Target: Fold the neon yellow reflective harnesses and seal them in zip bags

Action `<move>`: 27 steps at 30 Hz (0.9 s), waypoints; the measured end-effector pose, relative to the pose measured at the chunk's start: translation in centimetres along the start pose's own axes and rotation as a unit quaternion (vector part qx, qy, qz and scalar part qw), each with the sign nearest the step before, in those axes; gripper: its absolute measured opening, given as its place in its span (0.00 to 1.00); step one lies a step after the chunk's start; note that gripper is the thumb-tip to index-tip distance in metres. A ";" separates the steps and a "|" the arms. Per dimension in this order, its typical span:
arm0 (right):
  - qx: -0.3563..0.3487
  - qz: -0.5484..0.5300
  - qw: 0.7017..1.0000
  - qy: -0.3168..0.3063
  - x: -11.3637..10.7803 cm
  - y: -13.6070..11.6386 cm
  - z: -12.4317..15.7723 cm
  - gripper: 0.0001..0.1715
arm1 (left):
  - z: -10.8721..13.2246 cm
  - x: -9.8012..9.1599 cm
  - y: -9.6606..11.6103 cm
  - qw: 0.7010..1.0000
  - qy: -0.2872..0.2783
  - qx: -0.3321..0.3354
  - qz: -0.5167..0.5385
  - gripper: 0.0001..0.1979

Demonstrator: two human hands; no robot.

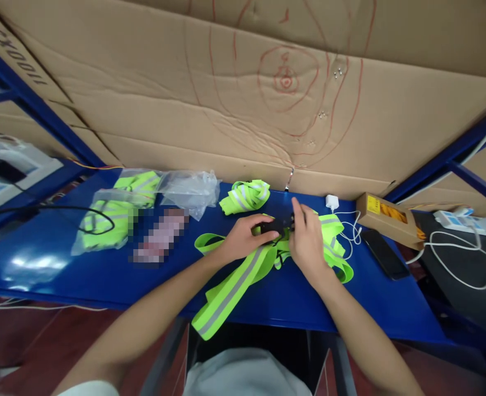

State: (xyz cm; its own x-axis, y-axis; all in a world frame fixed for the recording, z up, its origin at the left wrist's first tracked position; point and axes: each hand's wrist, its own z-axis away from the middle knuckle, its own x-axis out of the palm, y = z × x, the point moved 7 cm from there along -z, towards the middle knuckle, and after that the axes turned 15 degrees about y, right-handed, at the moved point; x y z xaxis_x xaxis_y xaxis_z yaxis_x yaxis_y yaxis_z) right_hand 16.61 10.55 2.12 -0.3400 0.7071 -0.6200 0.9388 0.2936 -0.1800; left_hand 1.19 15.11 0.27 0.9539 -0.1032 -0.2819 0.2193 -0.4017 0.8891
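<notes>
Neon-yellow elastic strap (237,283) with a grey reflective stripe lies loosely looped across the blue table. One end reaches the front edge and bends down over it. Between my hands is a black plastic buckle (271,226) joined to the strapping. My left hand (243,237) pinches it between thumb and fingers from the left. On the right side, my right hand (309,242) grips its other end, with the index finger pointing up. That hand's thumb and the buckle's exact shape are partly hidden. More strap loops (333,242) lie beneath and beside my right hand.
Behind my hands sits a bundled reflective strap set (245,197). Bagged sets (106,223), a clear plastic bag (191,190) and a blurred-out item (160,236) lie left. Right are a phone (385,254), a white charger (331,202) and a cardboard box (389,220). Cardboard (152,99) walls the back.
</notes>
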 end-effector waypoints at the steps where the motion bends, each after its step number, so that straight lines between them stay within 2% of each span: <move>1: 0.012 0.012 1.000 0.013 -0.3 0.3 -0.2 0.44 | 0.1 0.0 0.0 1.000 0.006 -0.004 0.002 0.18; 3: 0.019 0.028 0.999 0.017 -0.3 0.5 -0.2 0.45 | 0.2 0.0 0.0 1.000 0.016 -0.008 0.005 0.20; 8: -0.002 0.012 1.000 -0.024 0.9 -0.1 0.6 0.47 | 0.6 0.3 -0.2 0.999 0.030 -0.011 -0.008 0.17; 14: 0.019 0.027 0.999 0.013 0.6 0.9 0.3 0.44 | 0.6 0.4 -0.5 0.999 0.034 -0.010 -0.021 0.18; 20: -0.007 0.030 1.000 0.002 0.7 0.0 0.5 0.40 | 0.6 0.5 0.1 0.999 0.025 0.003 -0.026 0.14; 27: -0.017 0.024 1.000 0.004 0.4 -0.9 0.7 0.43 | 0.5 0.5 0.1 0.999 0.016 0.003 -0.030 0.14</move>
State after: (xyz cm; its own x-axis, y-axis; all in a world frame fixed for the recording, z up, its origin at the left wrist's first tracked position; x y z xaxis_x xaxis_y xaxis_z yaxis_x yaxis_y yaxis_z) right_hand 15.66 10.12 1.47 -0.2960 0.7253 -0.6216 0.9514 0.2818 -0.1242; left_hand 1.56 14.52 0.05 0.9448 -0.0498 -0.3239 0.2760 -0.4117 0.8685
